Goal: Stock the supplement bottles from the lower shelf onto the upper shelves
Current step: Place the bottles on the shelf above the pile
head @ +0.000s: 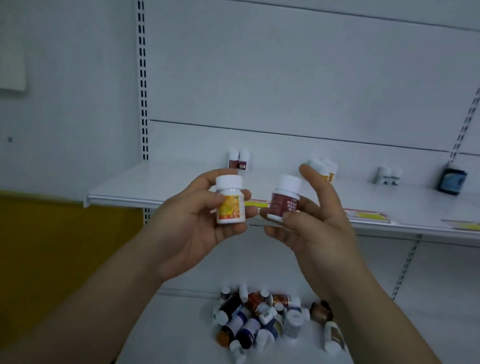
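1. Here the left hand (196, 225) grasps a small white plastic bottle with a white cap and an orange-yellow label (230, 200), upright, fingers wrapped around its body.
2. The right hand (313, 222) grips a small white-capped bottle with a dark maroon label (283, 199) between thumb and lower fingers, tilted slightly; the index finger (309, 175) is raised clear of it.
3. Both bottles are held near each other, apart, in front of the white metal upper shelf (171, 185).
4. On that shelf stand small groups of bottles: maroon-labelled white bottles (238, 158), yellow-labelled white bottles (326, 167), a white pair (389, 176) and a dark blue jar (452, 180).
5. A jumbled heap of assorted supplement bottles (263, 319) lies on the white lower shelf (170, 334).
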`<action>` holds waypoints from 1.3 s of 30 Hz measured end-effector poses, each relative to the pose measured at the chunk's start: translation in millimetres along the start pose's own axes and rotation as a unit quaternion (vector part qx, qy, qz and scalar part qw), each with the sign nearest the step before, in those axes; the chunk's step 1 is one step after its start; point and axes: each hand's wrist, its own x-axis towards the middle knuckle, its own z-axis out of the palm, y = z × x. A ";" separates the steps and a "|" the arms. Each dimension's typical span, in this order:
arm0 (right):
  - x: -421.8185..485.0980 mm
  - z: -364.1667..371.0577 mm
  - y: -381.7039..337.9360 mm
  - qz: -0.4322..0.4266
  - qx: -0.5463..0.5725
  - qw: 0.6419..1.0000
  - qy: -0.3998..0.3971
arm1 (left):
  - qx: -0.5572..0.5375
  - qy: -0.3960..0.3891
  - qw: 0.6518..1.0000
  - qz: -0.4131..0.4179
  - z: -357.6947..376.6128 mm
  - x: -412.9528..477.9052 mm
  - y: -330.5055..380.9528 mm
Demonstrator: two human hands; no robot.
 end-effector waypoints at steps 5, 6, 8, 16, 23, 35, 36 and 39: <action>18.1 -25.6 -14.1 -0.005 -0.043 0.999 -0.013 | 0.112 0.031 0.993 0.027 15.3 28.8 -10.2; 22.4 -30.6 -14.1 -0.001 -0.057 0.998 -0.015 | 0.141 0.036 0.989 0.028 15.7 34.6 -12.0; 32.8 -40.5 -12.1 0.011 -0.089 0.996 -0.021 | 0.202 0.049 0.978 0.029 14.0 46.7 -14.7; 92.2 -59.0 13.9 0.043 -0.239 0.967 -0.071 | 0.515 0.148 0.844 0.016 -16.4 95.4 -19.0; 162.8 -47.3 48.6 0.055 -0.347 0.931 -0.104 | 0.619 0.128 0.775 -0.014 -67.5 141.4 -13.7; 264.2 -23.9 117.9 0.031 -0.563 0.816 -0.131 | 0.657 0.088 0.748 -0.002 -137.5 203.1 -12.2; 270.6 -22.6 121.8 0.028 -0.567 0.813 -0.129 | 0.652 0.087 0.753 0.002 -139.8 204.3 -12.9; 286.3 -19.6 131.8 0.008 -0.571 0.810 -0.135 | 0.647 0.083 0.758 0.007 -143.0 206.2 -13.9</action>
